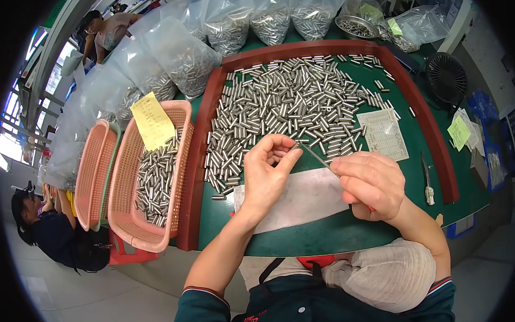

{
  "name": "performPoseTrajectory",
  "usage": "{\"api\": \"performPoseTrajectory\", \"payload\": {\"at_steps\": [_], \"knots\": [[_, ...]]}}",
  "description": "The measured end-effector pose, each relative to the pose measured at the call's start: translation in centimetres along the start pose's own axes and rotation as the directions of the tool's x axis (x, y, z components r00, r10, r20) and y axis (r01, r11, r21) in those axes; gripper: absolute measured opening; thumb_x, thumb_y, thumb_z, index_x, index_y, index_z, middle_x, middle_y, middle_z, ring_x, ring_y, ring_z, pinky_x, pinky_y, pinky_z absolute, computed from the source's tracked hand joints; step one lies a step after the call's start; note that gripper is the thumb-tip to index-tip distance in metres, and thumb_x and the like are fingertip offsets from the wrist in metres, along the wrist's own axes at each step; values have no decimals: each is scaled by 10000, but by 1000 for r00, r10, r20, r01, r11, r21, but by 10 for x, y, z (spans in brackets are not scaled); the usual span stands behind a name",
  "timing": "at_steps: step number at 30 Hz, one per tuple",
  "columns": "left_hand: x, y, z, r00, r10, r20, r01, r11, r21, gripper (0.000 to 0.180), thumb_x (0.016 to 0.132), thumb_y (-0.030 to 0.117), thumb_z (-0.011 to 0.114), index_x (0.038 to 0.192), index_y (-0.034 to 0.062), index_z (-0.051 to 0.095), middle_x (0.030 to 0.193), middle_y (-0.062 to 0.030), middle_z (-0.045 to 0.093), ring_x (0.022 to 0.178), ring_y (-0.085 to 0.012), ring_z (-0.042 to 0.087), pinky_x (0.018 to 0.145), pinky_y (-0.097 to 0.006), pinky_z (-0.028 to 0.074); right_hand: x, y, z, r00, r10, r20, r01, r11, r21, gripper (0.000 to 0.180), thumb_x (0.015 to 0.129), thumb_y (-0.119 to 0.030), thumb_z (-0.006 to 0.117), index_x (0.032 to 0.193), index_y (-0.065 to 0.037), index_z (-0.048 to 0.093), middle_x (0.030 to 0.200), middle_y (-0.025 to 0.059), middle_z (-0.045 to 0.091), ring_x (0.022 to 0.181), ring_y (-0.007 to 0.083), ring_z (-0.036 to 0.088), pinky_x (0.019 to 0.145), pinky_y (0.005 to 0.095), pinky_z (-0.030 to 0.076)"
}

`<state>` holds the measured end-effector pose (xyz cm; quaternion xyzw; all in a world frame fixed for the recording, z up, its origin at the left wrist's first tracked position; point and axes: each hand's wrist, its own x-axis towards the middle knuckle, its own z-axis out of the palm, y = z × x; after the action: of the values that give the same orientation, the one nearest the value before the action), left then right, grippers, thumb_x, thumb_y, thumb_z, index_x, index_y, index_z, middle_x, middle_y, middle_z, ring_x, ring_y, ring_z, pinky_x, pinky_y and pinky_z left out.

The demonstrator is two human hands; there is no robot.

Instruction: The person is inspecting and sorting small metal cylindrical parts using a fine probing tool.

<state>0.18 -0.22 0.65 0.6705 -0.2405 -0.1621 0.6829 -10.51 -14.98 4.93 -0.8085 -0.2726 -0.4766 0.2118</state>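
Note:
My left hand (267, 175) is closed in a pinch over the middle of the table, holding what looks like one small metal cylinder (297, 145) at the fingertips. A thin metal rod (316, 156) slants from those fingertips to my right hand (373, 182), which grips it between thumb and fingers. A bit of red shows under the right palm, perhaps the rod's handle. Beneath both hands lies a pale, stained cloth (304, 199). Just beyond them, many shiny metal cylinders (284, 106) are spread loose over the green tabletop (323, 246).
A dark red raised border (321, 47) frames the work area. On the left stand a pink basket (181, 158) of cylinders with a yellow note (153, 122) and another pink basket (93, 172). Filled plastic bags (227, 26) line the back. A knife-like tool (426, 180) and black fan (446, 78) are right.

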Motion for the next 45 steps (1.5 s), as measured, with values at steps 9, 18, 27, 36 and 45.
{"api": "performPoseTrajectory", "payload": {"at_steps": [9, 18, 27, 36, 45], "knots": [[1, 2, -6, 969, -196, 152, 215, 970, -116, 116, 774, 22, 610, 871, -24, 565, 784, -35, 579, 690, -72, 564, 629, -189, 466, -5, 4, -2, 980, 114, -162, -85, 981, 175, 151, 864, -139, 518, 887, 8, 489, 757, 164, 611, 608, 261, 621, 496, 305, 513], [2, -4, -4, 978, -97, 186, 140, 962, -233, 128, 832, 32, 542, 942, -32, 534, 856, -92, 606, 747, -120, 587, 686, -236, 491, -5, 4, -1, 976, 170, -135, -154, 981, 121, 117, 837, -106, 554, 854, -3, 501, 726, 138, 610, 603, 237, 620, 492, 284, 496], [2, -1, -5, 962, -126, 242, 182, 958, -224, 131, 841, 39, 535, 952, -31, 539, 828, -95, 608, 708, -114, 583, 646, -227, 485, -4, 3, -1, 992, 124, -33, -122, 990, 73, 143, 877, -148, 501, 891, -8, 473, 746, 155, 614, 620, 254, 623, 525, 311, 510], [0, 1, -4, 974, -131, 185, 169, 963, -208, 113, 828, 28, 557, 923, -32, 549, 795, -98, 618, 666, -109, 588, 617, -209, 487, -8, 6, 1, 975, 191, -118, -180, 979, 96, 188, 748, -107, 658, 818, 0, 520, 736, 130, 619, 610, 239, 624, 500, 285, 505], [4, -5, -6, 996, -30, 88, 50, 971, -232, 135, 827, 23, 556, 948, -36, 537, 812, -108, 623, 673, -117, 591, 628, -224, 498, -8, 7, 3, 980, 187, -72, -173, 972, 160, 182, 735, -38, 636, 867, 17, 523, 759, 143, 620, 648, 244, 633, 529, 293, 519]]}}
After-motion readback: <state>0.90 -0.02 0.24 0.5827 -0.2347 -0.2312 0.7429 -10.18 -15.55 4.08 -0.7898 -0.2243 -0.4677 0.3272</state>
